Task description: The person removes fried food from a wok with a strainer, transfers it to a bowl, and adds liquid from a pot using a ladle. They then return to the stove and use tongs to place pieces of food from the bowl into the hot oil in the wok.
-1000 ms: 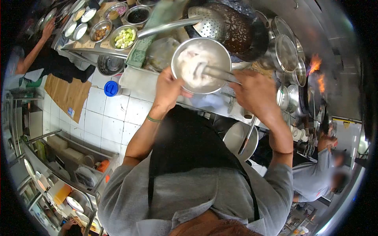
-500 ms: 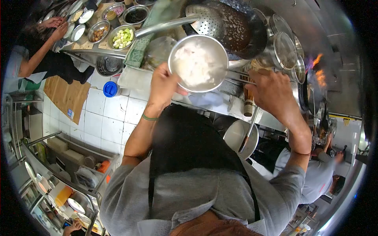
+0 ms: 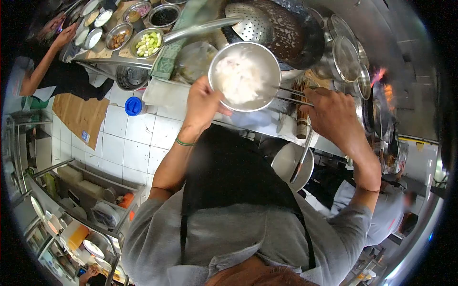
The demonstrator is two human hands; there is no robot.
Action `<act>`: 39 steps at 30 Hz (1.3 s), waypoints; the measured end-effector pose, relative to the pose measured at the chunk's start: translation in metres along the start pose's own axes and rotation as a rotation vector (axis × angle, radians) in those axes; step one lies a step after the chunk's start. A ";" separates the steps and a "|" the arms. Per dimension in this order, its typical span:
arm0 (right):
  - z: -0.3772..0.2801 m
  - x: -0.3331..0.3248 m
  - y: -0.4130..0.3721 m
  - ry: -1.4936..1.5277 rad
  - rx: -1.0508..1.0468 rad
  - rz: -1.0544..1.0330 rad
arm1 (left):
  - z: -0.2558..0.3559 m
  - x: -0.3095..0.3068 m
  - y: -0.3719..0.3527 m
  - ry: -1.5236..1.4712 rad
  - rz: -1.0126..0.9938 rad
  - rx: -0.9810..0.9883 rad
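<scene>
My left hand (image 3: 203,102) grips the rim of a round metal bowl (image 3: 273,66) at its lower left. Pale, white-coated pieces of food (image 3: 238,78), blurred, lie inside it. On the right, my right hand (image 3: 334,112) is closed around a pair of thin metal chopsticks (image 3: 290,95). Their far ends reach over the bowl's right side into the food. Above the bowl, a perforated strainer ladle (image 3: 250,24) with a long metal handle rests over a dark wok (image 3: 298,35).
Bowls of chopped green vegetable (image 3: 149,44) and other ingredients stand at upper left, near a co-worker's arm (image 3: 52,50). Round sieves (image 3: 346,57) and a flame (image 3: 388,93) are at right. A bamboo brush (image 3: 302,126) and a pot (image 3: 286,162) lie below my right hand.
The bowl has shifted slightly right with my left hand. My right hand has also moved slightly right, and the chopsticks still reach into the bowl.
</scene>
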State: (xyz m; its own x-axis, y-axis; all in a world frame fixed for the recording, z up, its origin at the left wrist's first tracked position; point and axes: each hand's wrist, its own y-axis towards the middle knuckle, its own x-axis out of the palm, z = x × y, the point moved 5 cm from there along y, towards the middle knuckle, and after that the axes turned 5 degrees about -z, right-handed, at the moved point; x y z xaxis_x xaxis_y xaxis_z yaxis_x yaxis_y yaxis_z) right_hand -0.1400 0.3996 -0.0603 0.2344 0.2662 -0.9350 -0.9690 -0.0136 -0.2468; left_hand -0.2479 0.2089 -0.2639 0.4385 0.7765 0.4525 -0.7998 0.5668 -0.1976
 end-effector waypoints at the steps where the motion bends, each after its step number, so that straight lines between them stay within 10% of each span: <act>1: 0.004 0.004 0.002 0.012 -0.022 0.011 | 0.000 0.001 0.001 0.009 -0.002 0.005; 39: 0.037 -0.042 -0.012 0.226 0.058 0.480 | 0.011 0.000 0.005 -0.015 0.069 0.036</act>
State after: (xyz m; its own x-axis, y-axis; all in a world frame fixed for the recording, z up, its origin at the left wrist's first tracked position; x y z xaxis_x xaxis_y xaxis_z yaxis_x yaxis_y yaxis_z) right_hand -0.1409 0.4242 -0.0083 -0.2317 0.0292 -0.9723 -0.9726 -0.0274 0.2309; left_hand -0.2567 0.2088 -0.2558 0.3758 0.8091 0.4518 -0.8423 0.5015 -0.1975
